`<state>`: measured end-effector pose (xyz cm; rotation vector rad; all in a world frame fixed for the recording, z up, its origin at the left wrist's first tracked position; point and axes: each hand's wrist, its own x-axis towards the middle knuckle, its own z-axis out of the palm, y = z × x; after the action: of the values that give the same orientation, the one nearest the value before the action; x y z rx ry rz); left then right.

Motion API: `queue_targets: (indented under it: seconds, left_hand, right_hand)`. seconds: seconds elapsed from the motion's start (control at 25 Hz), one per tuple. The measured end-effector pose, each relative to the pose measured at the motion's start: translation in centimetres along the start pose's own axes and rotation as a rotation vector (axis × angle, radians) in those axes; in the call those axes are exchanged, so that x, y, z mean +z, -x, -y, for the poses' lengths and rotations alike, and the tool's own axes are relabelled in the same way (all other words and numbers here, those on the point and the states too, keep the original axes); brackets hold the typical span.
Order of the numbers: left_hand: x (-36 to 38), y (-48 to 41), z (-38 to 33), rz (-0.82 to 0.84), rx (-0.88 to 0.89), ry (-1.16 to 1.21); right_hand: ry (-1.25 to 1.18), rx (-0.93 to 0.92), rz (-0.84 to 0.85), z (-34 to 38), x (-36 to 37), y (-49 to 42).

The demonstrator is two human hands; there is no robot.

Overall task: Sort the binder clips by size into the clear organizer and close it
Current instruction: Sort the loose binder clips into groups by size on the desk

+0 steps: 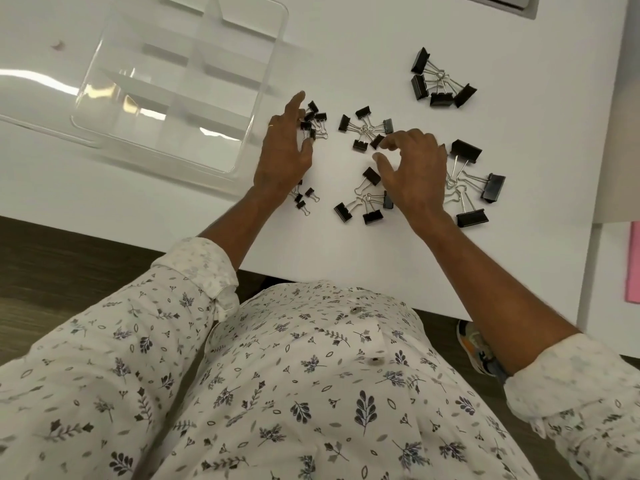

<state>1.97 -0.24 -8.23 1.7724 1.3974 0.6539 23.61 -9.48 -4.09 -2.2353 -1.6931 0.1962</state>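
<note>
Spreads left fingers (294,102) wide around small binder clips (317,120) beside the open clear organizer (250,126); curls right fingers (393,138) loosely over medium clips (366,128), holding nothing.

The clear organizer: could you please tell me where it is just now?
In the head view, the clear organizer sits far left on the table, just left of the left hand touching the small clips.

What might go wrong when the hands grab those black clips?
1. The wire handles in each pile, like the middle pile, look tangled, so lifting one clip might drag others along and mix the sizes.
2. The tiniest clips lie near the edge of the table, beside the wrist of the left hand. A nudge might knock them onto the floor.
</note>
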Motion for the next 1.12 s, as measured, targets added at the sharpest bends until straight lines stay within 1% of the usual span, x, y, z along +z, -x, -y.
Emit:
queue_targets:
  seconds: [0.08,0.2,0.36,0.44,0.52,0.64,0.72,0.8,1.0,1.12]
  left_hand:
    - [0.1,0.0,-0.3,0.0,-0.016,0.008]
    - [-0.2,0.6,-0.4,-0.027,0.024,0.008]
    - [-1.2,4.1,0.3,-0.102,0.093,-0.037]
    - [-1.8,6.5,1.1,-0.085,0.121,-0.088]
    - [-2.2,8.5,1.9,-0.031,0.167,-0.162]
    - [-2.6,10.3,2.3,0.026,0.24,-0.326]
    - [-3.0,11.1,2.2,0.012,0.257,-0.392]
    - [-3.5,11.7,2.2,-0.015,0.239,-0.401]
    - [-4.2,11.9,2.6,-0.027,0.179,-0.391]
    - [-4.8,11.6,3.1,0.019,0.191,-0.389]
  right_hand:
    - [-0.032,-0.005,-0.018,0.4,-0.3,0.6]
    - [-0.146,-0.046,-0.024,1.5,-0.4,2.1]
    - [-0.307,-0.124,0.052,3.5,0.5,4.8]
    - [-0.351,-0.155,0.095,4.2,1.1,5.7]
    - [-0.378,-0.204,0.162,5.1,1.6,6.3]
    - [-0.321,-0.28,0.262,6.8,2.7,6.5]
    - [-0.26,-0.299,0.305,7.7,3.5,6.5]
    - [-0.215,-0.297,0.319,8.2,4.0,6.6]
    - [-0.199,-0.245,0.276,9.1,5.0,7.2]
    - [-0.2,-0.184,0.223,9.9,4.9,7.0]
